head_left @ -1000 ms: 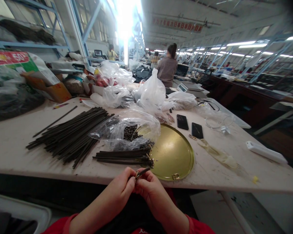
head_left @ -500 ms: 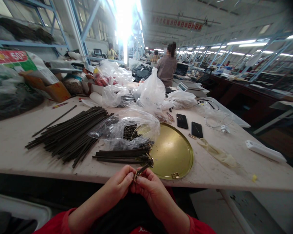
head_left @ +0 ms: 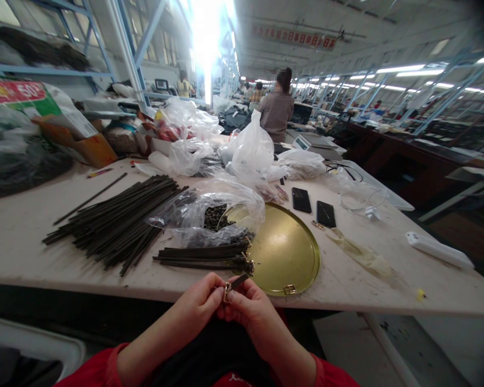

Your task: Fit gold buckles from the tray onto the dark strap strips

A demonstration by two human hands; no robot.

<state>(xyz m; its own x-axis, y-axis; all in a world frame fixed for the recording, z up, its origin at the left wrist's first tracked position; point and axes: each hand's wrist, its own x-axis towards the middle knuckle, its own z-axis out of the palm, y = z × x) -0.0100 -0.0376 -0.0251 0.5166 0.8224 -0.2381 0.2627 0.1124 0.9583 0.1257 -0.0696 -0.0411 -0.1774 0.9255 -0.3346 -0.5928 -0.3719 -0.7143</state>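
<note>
Both hands meet at the table's front edge. My left hand (head_left: 205, 299) is closed, its thumb and fingers pinching a small gold buckle (head_left: 227, 292). A dark strap (head_left: 239, 280) sticks up from my right hand (head_left: 248, 303), whose fingers are closed around it. The strap's end lies at the buckle; whether it passes through is too small to tell. Just beyond my hands lies a bundle of dark straps (head_left: 201, 257) with gold buckles at their right ends. Another gold buckle (head_left: 289, 289) rests on the near rim of a round gold tray (head_left: 284, 247).
A large pile of dark straps (head_left: 116, 220) lies at left. A clear plastic bag (head_left: 185, 226) with small dark pieces overlaps the tray. Two black phones (head_left: 301, 200) lie right of it. White bags (head_left: 250, 145) and a scale (head_left: 317, 144) stand farther back. A person (head_left: 276, 113) stands beyond.
The buckle between my fingers has turned slightly and shows more of its frame. My hands have hardly moved otherwise, and the things on the table lie as before.
</note>
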